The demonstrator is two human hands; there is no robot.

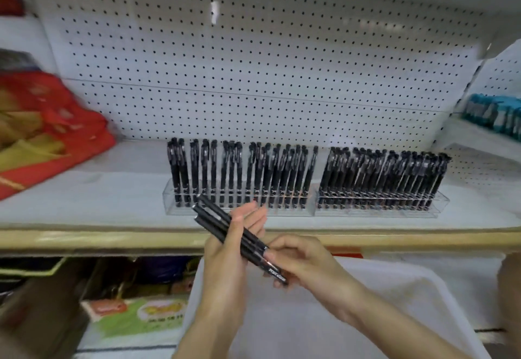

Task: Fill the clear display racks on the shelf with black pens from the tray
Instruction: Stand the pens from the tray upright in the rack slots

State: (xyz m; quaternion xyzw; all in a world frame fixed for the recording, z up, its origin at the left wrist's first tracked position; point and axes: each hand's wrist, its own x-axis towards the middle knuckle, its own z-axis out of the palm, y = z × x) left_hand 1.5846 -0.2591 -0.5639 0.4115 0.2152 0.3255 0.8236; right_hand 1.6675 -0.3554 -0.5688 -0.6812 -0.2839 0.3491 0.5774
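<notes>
Black pens (pixel 214 222) in left hand (pixel 225 263)

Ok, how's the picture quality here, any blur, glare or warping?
In the head view, motion blur smears the red bag at the left; wide-angle distortion bows the shelf edge; glare streaks the pegboard; the held pens look fairly sharp.

left rack (pixel 180 210) has gaps among its upright pens (pixel 255 172); right rack (pixel 380 210) is packed tight. open air above both, in front of the pegboard (pixel 253 62). bare shelf (pixel 118 198) lies between left rack and red bag (pixel 56 133).
</notes>
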